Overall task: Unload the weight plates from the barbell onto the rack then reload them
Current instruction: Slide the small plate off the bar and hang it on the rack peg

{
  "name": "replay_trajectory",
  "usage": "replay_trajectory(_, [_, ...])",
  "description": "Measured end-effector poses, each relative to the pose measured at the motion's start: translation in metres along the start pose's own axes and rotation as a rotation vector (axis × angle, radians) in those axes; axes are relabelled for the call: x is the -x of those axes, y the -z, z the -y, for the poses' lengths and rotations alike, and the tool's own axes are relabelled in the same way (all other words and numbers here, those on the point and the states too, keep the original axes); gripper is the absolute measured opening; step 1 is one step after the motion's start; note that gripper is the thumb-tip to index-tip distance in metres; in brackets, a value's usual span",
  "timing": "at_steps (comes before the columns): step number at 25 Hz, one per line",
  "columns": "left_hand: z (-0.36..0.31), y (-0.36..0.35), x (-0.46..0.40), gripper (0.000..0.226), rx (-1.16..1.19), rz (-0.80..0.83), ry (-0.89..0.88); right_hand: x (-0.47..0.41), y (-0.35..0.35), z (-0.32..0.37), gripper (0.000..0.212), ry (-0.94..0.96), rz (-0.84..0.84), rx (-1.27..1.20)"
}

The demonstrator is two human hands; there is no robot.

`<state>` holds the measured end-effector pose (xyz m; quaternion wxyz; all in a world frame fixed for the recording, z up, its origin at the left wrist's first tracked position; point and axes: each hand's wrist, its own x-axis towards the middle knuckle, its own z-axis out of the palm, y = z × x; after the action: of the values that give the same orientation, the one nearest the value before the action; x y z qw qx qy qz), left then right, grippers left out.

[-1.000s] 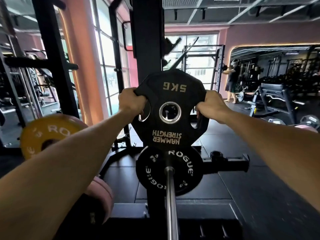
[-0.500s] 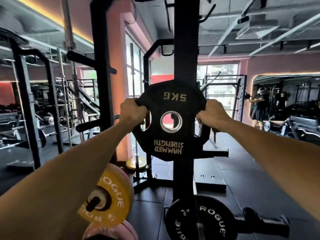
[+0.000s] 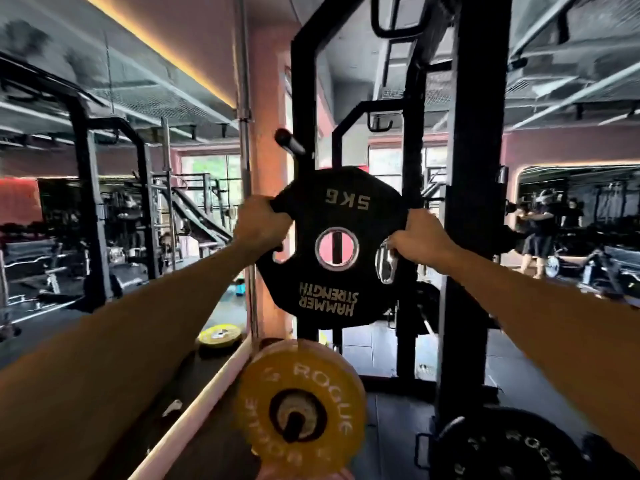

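Note:
I hold a black 5 kg Hammer Strength plate point(image 3: 332, 292) upside down at arm's length, in front of the black rack upright point(image 3: 303, 98). My left hand point(image 3: 259, 223) grips its upper left edge and my right hand point(image 3: 419, 237) grips its right side by a handle slot. A bare black storage peg point(image 3: 289, 141) sticks out of the upright just above and left of the plate. Below, a yellow Rogue plate point(image 3: 301, 407) sits on another peg. A black Rogue plate point(image 3: 502, 452) shows at the bottom right.
A thick black rack post point(image 3: 474, 202) stands right of the plate. A pink pillar point(image 3: 266, 133) and a steel vertical bar point(image 3: 246, 168) are behind on the left. A yellow plate point(image 3: 220, 336) lies on the floor. A person point(image 3: 540, 237) stands at the far right among other machines.
My view has swung left and upward with the plate held in both hands. The barbell has left the view and the yellow plate now sits below the 5 kg plate.

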<state>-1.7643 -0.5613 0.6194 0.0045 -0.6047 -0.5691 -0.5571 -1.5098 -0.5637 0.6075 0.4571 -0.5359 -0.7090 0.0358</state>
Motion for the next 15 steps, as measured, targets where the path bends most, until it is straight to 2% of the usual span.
replay_trajectory(2, [0.023, 0.029, -0.015, 0.028, 0.047, 0.0, 0.006, -0.005, -0.021, 0.032, 0.024, 0.0, 0.005, -0.007])
replay_trajectory(6, [0.057, 0.067, -0.045, 0.013, 0.143, 0.019, 0.045, -0.027, -0.05, 0.078, 0.033, 0.01, 0.04, -0.051])
replay_trajectory(12, [0.06, 0.074, -0.105, 0.011, 0.145, -0.004, 0.015, -0.073, -0.055, 0.11, 0.031, 0.019, -0.043, 0.034])
replay_trajectory(15, [0.055, 0.067, -0.141, 0.012, 0.153, -0.042, 0.009, -0.109, -0.051, 0.114, 0.021, 0.053, -0.07, 0.068])
